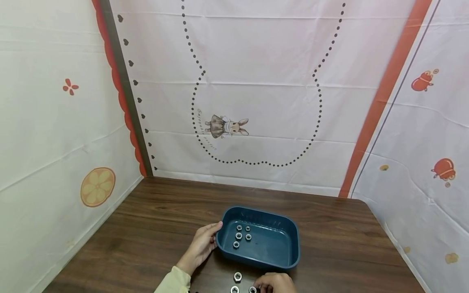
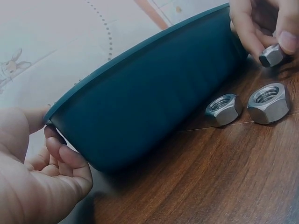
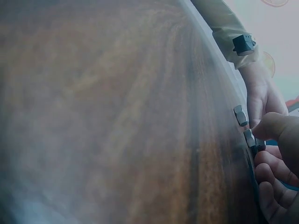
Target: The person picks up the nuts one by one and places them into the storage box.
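A dark blue rectangular bin stands on the table, with several metal hex nuts on the left part of its floor. My left hand grips the bin's left end, thumb over the rim and fingers curled beneath it, as the left wrist view shows. In front of the bin, my right hand pinches one hex nut between thumb and fingers, low over the wood. Beside it on the table lie two more nuts, a smaller one and a larger one.
The dark wooden table is bordered by white printed cloth at the back and both sides. A small black device is strapped on the left sleeve.
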`<action>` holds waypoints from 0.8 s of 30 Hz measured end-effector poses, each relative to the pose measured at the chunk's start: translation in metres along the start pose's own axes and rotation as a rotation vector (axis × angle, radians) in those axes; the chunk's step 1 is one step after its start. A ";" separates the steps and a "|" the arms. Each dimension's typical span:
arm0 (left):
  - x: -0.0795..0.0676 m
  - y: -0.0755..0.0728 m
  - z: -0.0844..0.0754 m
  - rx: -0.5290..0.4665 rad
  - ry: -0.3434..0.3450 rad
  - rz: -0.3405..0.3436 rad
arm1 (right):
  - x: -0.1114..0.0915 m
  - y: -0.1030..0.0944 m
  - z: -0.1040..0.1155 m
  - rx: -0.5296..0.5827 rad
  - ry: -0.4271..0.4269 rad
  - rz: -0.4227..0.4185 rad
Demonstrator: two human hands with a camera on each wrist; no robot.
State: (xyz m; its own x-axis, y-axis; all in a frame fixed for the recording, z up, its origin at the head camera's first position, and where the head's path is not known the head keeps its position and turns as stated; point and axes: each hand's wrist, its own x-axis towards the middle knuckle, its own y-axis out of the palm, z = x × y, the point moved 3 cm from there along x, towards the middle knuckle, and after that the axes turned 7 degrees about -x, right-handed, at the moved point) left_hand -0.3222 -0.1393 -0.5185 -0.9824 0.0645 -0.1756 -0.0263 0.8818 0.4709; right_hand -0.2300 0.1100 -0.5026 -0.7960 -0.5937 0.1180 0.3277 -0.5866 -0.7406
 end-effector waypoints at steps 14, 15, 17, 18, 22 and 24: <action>0.002 -0.002 0.001 -0.015 0.005 0.002 | -0.012 -0.019 0.012 0.096 -0.060 -0.093; 0.001 -0.002 0.001 -0.014 0.005 0.004 | -0.013 -0.022 0.014 0.110 -0.045 -0.099; 0.001 -0.002 0.002 -0.012 0.001 0.001 | -0.014 -0.028 0.019 0.126 -0.038 -0.117; 0.001 -0.002 0.002 -0.012 0.001 0.000 | -0.014 -0.032 0.022 0.127 -0.042 -0.122; 0.002 -0.001 0.002 -0.017 0.005 0.009 | -0.012 -0.050 0.027 0.122 -0.131 -0.120; 0.002 -0.001 0.002 -0.019 0.006 0.016 | -0.009 -0.059 0.026 0.095 -0.224 -0.136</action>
State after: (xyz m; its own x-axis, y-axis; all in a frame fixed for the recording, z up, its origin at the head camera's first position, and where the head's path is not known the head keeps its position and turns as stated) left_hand -0.3240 -0.1394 -0.5212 -0.9838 0.0757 -0.1627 -0.0139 0.8718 0.4897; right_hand -0.2291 0.1356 -0.4434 -0.7067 -0.6070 0.3634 0.2805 -0.7120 -0.6437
